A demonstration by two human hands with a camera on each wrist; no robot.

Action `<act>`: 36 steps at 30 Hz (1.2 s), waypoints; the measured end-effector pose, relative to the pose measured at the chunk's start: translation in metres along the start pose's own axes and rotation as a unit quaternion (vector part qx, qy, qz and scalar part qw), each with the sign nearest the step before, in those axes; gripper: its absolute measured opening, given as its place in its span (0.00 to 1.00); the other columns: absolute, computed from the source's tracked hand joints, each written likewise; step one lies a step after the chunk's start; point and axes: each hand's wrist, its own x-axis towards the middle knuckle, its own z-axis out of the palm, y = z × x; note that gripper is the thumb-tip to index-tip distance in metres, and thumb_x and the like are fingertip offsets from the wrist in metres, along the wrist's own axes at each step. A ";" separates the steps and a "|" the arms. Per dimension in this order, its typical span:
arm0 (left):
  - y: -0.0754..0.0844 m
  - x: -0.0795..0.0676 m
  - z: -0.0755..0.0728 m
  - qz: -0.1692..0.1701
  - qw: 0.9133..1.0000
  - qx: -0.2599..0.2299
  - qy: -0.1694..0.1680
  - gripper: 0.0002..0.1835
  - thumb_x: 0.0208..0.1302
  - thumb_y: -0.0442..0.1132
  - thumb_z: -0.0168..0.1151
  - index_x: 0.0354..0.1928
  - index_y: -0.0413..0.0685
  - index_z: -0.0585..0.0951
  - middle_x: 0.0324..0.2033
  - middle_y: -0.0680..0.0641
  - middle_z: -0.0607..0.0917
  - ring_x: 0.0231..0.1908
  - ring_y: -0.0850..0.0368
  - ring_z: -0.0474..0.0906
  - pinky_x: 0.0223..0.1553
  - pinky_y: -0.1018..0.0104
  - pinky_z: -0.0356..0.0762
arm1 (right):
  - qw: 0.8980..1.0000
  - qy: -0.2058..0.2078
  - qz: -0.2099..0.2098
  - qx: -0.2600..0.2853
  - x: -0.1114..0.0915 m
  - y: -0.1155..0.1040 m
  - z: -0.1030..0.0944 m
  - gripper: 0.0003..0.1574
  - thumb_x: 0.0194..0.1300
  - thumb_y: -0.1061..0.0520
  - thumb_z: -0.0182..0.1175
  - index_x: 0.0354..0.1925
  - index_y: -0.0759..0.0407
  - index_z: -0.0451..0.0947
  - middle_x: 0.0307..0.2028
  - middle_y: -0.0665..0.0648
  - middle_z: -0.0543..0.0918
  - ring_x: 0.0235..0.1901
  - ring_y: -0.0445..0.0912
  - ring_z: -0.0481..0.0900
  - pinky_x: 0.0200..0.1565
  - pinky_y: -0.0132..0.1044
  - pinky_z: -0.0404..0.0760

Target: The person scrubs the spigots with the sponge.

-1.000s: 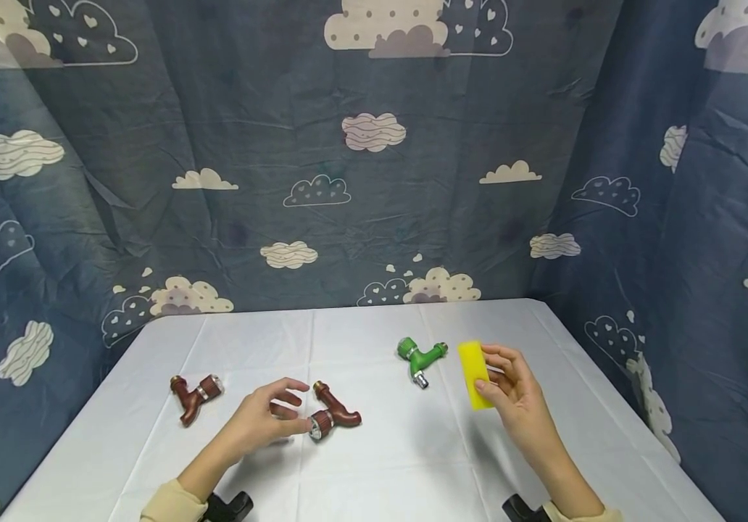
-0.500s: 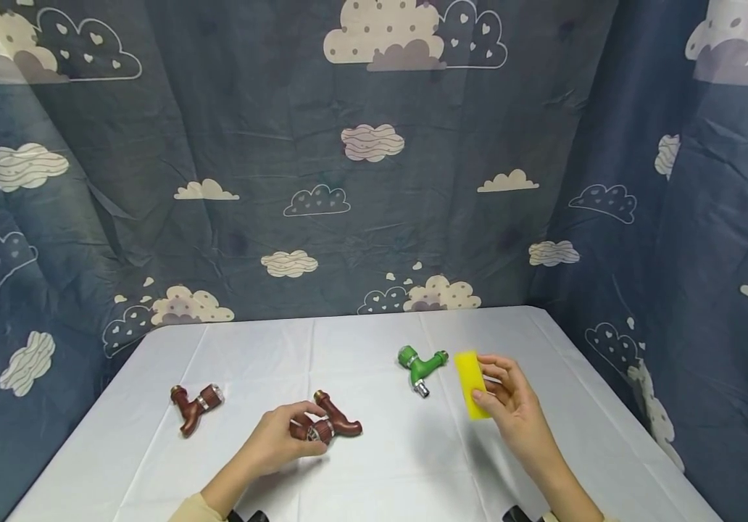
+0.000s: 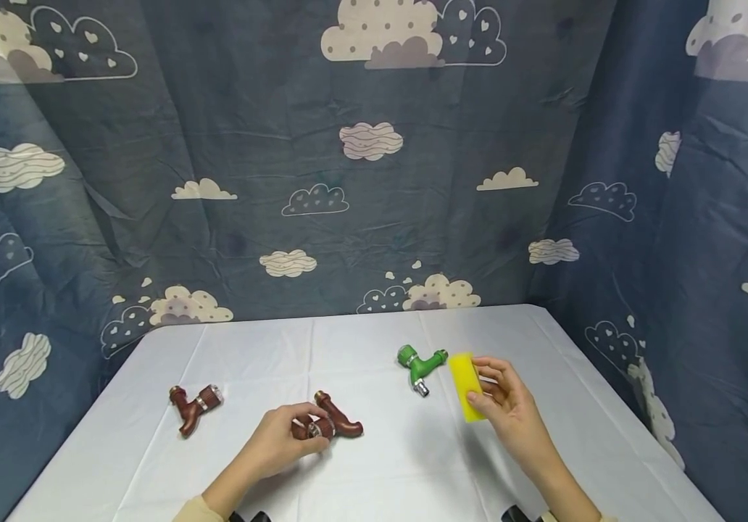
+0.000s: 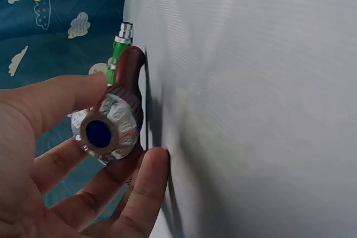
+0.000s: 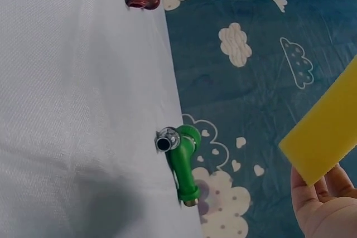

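Reddish-brown and glossy, the outer brown tap (image 3: 194,409) lies at the far left on the white tablecloth (image 3: 380,486), tipped on its side, probably because a forked body like that has no base to stand on. To its right, the left hand (image 3: 283,438) is at the middle brown tap (image 3: 341,423), thumb on one side of the ribbed handle and fingers bent round the other; that chunky knob looks the natural place to take hold, leaving the spout pointing away and free. The tap itself seems to rest on the cloth, not hang above it. Farther back, the green tap (image 3: 421,368) lies untouched, its chrome nozzle towards the person, set apart from the brown pair. Just beside it from where I stand, a yellow sponge (image 3: 465,388) is held up off the cloth, its shadow falling well below. The right hand (image 3: 511,406) has it clamped by one long edge, thumb in front and fingertips behind, a hold that I'd say keeps most of the block exposed.
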 end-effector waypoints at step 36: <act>0.079 0.002 0.002 0.097 0.977 -0.188 -0.025 0.18 0.63 0.36 0.80 0.54 0.47 0.87 0.50 0.41 0.89 0.42 0.60 0.89 0.46 0.67 0.92 | 0.951 -0.085 -0.239 -0.175 -0.018 -0.026 0.076 0.38 0.56 0.64 0.79 0.59 0.35 0.83 0.65 0.49 0.77 0.58 0.47 0.80 0.57 0.40 0.90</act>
